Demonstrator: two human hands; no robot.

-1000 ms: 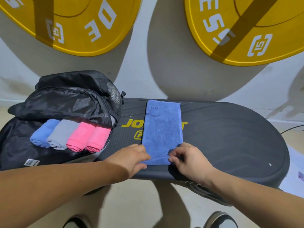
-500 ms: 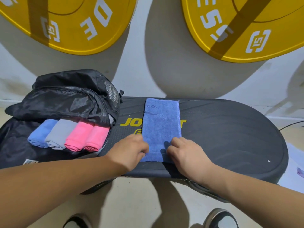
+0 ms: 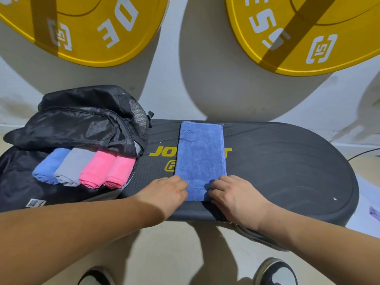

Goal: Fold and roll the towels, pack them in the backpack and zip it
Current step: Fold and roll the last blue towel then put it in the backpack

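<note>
- Here, the blue microfibre towel (image 3: 200,159), folded into a narrow strip, lies flat across the middle of the black oval fitness board (image 3: 287,161). Its long axis runs straight away from the person, from the board's near edge to its far edge.
- The left hand (image 3: 164,194) sits at the strip's near left corner and the right hand (image 3: 234,194) at its near right corner. Both have their fingers curled onto the near hem and hold it down. Whether the thumbs are tucked under the cloth cannot be told.
- The two hands are equally near — level with each other, one on each long side, with only the strip's width between them.
- The whole free length of the towel therefore lies ahead of the hands, so a roll would likely have to travel away from the body along that axis, toward the far edge.
- To the left, the open black nylon backpack (image 3: 82,124) rests over the board's left end. Four rolled towels lie side by side in it — light blue (image 3: 48,168), grey (image 3: 72,167) and two pink (image 3: 95,171) — so the left hand is nearer for packing.
</note>
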